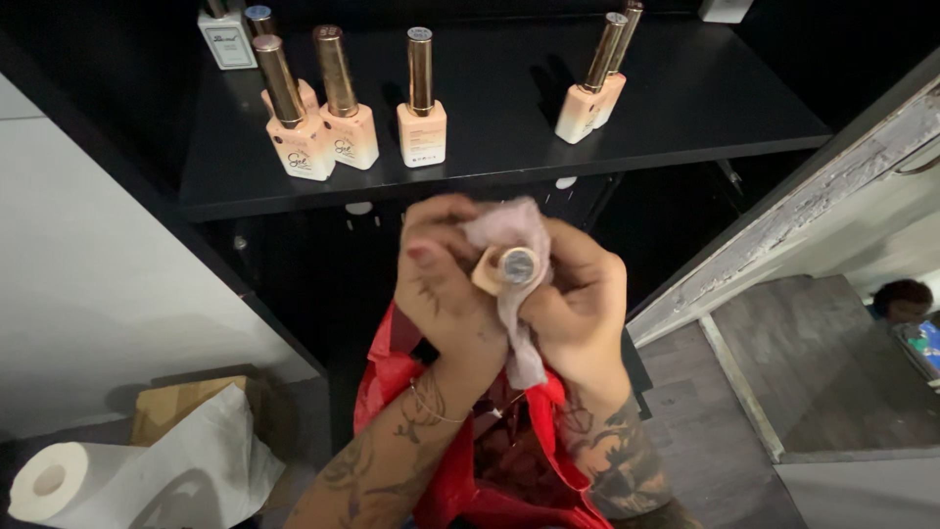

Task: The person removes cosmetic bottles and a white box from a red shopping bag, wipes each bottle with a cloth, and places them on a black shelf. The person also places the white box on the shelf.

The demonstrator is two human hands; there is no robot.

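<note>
1. Small peach-coloured glass bottle with a tall metallic gold cap (507,266): held in mid-air below the front edge of the black shelf (685,108), between both hands, long axis pointing almost straight up at the camera, so only the round cap top and a sliver of peach shoulder show.
2. Pale pink, soft, crumpled cloth (514,294): wrapped over and round the bottle, draped across the top and hanging down in a limp strip between the palms.
3. Left hand (446,284): just left of the bottle, fingers curled together and clamped on bottle and cloth, thumb with a red-painted nail (419,253) pressing from the left; thin bracelet at the wrist, tattooed forearm.
4. Right hand (578,294): just right of the bottle, fingers closed on the cloth and bottle side; both hands equally near, touching across it.
5. Shiny red bag (460,490): beneath the forearms, mouth open; contents too dark to tell.
6. On the shelf, well above the hands: matching peach bottles with gold caps (421,108), upright, a group at left and a leaning pair at right.
7. Lower left: white paper roll (117,480), partly unwound, beside a brown cardboard box (171,402).
</note>
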